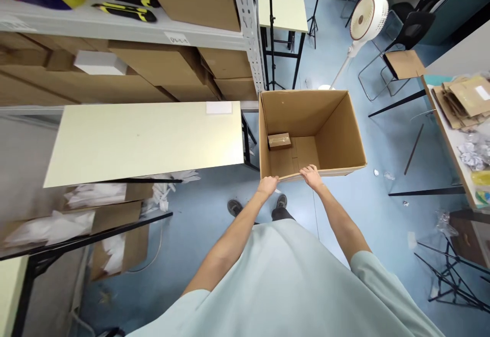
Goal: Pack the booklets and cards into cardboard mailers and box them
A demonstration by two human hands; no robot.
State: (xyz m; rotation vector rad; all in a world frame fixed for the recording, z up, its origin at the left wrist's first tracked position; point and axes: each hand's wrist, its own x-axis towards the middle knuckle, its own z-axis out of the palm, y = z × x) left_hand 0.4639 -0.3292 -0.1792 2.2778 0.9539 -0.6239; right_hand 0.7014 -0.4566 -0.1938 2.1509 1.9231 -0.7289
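Observation:
A large open cardboard box (337,133) stands on the blue floor in front of me, to the right of a pale table (145,140). A small brown packet (279,141) lies in its far left corner. My left hand (268,185) grips the near rim of the box at its left corner. My right hand (312,176) holds the same near rim a little further right, fingers curled over the edge. My shoes show on the floor just below the hands.
A metal shelf rack (248,30) with cardboard boxes stands behind the table. A white fan (368,18) and a chair (406,64) are beyond the box. A table with flattened cardboard (465,99) is at the right. Tripod legs (447,275) spread at the lower right.

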